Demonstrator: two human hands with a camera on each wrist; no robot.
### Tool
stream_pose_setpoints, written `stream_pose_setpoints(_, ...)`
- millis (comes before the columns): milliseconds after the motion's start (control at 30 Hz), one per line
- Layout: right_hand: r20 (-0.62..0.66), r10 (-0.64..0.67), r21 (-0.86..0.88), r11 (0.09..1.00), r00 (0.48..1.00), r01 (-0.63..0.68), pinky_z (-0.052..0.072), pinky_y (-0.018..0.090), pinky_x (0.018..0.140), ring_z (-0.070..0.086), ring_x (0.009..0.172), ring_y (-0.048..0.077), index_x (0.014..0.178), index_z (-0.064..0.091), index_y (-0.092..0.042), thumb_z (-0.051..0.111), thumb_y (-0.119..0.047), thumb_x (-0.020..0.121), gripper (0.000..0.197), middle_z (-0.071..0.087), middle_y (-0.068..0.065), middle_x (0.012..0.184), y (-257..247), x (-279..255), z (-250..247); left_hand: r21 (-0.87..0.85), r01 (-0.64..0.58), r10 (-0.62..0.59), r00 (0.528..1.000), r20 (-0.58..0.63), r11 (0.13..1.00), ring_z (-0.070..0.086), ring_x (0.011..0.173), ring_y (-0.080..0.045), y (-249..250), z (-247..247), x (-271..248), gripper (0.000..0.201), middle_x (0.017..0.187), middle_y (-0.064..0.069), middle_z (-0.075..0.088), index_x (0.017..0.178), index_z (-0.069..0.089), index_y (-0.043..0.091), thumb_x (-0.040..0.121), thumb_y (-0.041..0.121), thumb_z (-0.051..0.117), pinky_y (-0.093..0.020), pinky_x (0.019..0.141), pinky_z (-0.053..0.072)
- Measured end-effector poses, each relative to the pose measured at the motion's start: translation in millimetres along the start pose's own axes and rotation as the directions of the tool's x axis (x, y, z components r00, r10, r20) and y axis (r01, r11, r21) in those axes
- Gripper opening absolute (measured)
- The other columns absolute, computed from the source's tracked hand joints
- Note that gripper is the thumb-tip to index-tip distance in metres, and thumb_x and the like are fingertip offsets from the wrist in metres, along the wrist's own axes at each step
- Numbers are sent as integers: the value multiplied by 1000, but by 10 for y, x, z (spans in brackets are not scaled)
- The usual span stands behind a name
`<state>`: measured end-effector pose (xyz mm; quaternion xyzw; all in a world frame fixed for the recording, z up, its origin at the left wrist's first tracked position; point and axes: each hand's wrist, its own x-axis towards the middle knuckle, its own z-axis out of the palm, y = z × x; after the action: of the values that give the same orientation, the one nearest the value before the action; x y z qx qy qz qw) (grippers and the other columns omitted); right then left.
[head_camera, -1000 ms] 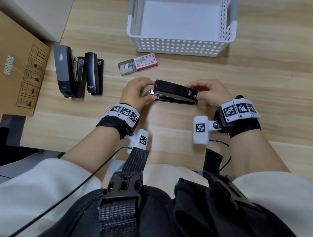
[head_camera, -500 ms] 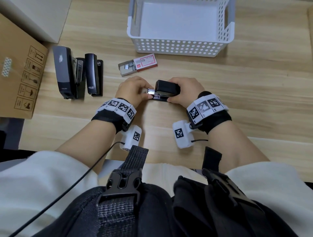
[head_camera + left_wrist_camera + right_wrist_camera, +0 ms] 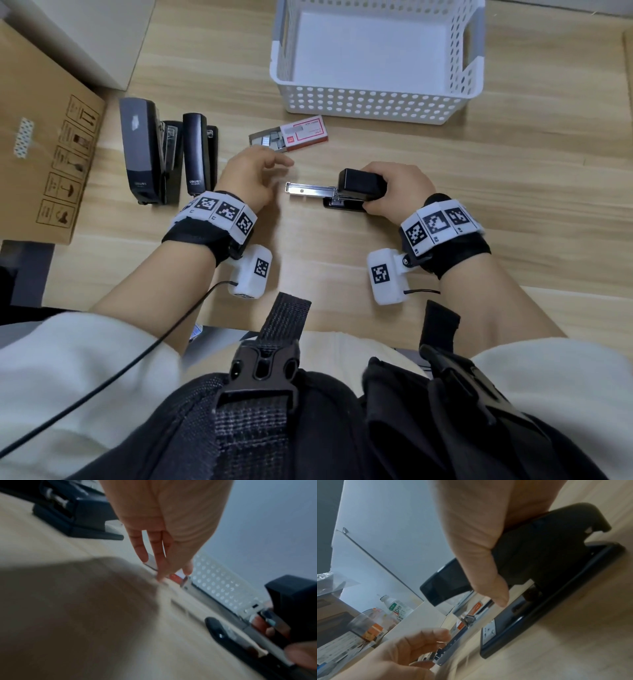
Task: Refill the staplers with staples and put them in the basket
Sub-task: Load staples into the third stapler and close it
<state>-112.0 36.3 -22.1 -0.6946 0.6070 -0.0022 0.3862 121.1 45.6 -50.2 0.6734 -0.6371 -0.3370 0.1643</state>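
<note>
A black stapler [image 3: 361,186] lies open at the middle of the table, its lid raised and its metal staple rail [image 3: 308,190] pointing left. My right hand [image 3: 397,192] grips the raised lid [image 3: 539,561] from above. My left hand [image 3: 255,171] hovers apart from the rail with loosely straight fingers [image 3: 159,561] and holds nothing. Just beyond it lies the red and white staple box [image 3: 294,135], slid open with staples showing. Two more black staplers [image 3: 144,150] [image 3: 198,154] lie side by side at the left. The white perforated basket [image 3: 370,106] stands empty at the back.
A brown cardboard box [image 3: 44,154] fills the left edge, with a white block [image 3: 85,31] behind it. Bare wooden table [image 3: 513,178] stretches to the right of the stapler. Wrist camera cables hang near my lap.
The stapler's lid has come up and its rail now shows. My left hand let go of the stapler's front end and moved up toward the staple box. My right hand shifted right with the stapler.
</note>
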Motion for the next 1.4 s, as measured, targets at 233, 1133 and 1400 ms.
stream_pose_setpoints(233, 0, 31, -7, 1000, 1000, -31, 49, 34, 82, 58, 94, 22, 105, 62, -27, 65, -10, 72, 36, 57, -8, 89, 14, 33, 9, 136, 80, -47, 972, -230, 987, 46, 114, -25, 31, -170, 346, 29, 117, -11, 54, 104, 63, 14, 78, 4, 56, -20, 87, 30)
stream_pose_setpoints(1133, -12, 45, 2, 999, 999, -45, 46, 31, 76, 54, 86, 19, 102, 63, -26, 66, -10, 71, 35, 57, -8, 86, 47, -20, 36, 370, 204, -164, 977, -137, 906, 51, 104, -34, 39, -84, 521, 23, 118, -12, 50, 94, 68, 9, 86, 27, 57, -42, 81, 44)
stream_pose_setpoints(1400, -16, 55, 18, 998, 998, -54, 47, 31, 75, 55, 84, 19, 100, 62, -26, 66, -10, 70, 34, 58, -7, 85, 39, -29, 44, 142, 146, -116, 973, -201, 979, 53, 82, -26, 270, -190, 400, 17, 84, -9, 60, 78, 59, 9, 82, 19, 46, -30, 69, 38)
